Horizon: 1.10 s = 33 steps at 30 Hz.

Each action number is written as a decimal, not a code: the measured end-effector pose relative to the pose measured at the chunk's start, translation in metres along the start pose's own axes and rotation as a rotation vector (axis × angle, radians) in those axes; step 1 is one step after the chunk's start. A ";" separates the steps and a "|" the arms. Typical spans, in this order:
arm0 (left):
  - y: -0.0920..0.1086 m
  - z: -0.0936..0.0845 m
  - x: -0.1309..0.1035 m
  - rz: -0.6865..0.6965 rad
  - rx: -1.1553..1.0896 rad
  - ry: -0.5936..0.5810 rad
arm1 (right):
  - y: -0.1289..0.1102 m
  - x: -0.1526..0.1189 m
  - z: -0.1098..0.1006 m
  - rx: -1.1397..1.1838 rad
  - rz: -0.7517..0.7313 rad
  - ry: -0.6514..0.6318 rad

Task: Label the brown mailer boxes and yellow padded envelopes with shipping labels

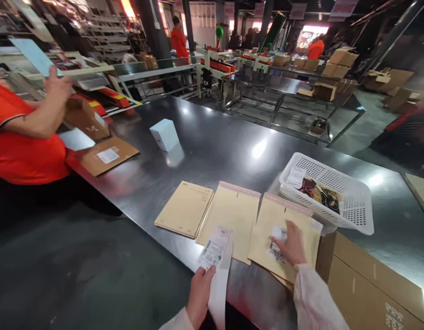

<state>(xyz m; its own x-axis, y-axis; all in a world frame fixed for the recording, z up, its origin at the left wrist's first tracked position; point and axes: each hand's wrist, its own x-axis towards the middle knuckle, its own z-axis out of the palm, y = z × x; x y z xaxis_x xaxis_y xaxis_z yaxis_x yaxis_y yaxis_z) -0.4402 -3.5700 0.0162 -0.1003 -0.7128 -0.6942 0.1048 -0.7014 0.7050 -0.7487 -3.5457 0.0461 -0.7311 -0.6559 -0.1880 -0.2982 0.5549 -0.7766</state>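
Holding dark printed packets (pixel 321 192), the white basket (pixel 352 208) sits beyond the right hand (pixel 292 245) pressing open-palmed on a label (pixel 277 243).

Surface (pixel 215 142): polished dark steel, reflective. Lying on it: three tan padded envelopes (pixel 229 220) in a row at the near edge; white perforated basket (pixel 356 206) tilted at right; small white box (pixel 164 134) mid-surface; flat brown mailer (pixel 107 156) at left; cardboard carton (pixel 370 279) at near right.

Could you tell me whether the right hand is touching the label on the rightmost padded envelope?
Touching: the head view shows the right hand pressing flat on the label.
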 end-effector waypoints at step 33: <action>0.027 0.024 0.063 0.210 0.222 -0.105 | -0.078 -0.038 0.118 0.036 -0.017 -0.719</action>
<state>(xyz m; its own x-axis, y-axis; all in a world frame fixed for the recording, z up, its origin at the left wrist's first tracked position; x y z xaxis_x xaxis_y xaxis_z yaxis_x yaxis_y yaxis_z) -0.4677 -3.6340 -0.0054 -0.2024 -0.8300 -0.5197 -0.0830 -0.5143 0.8536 -0.6247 -3.6245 0.0427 -0.1378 -0.8460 -0.5150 -0.2762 0.5322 -0.8003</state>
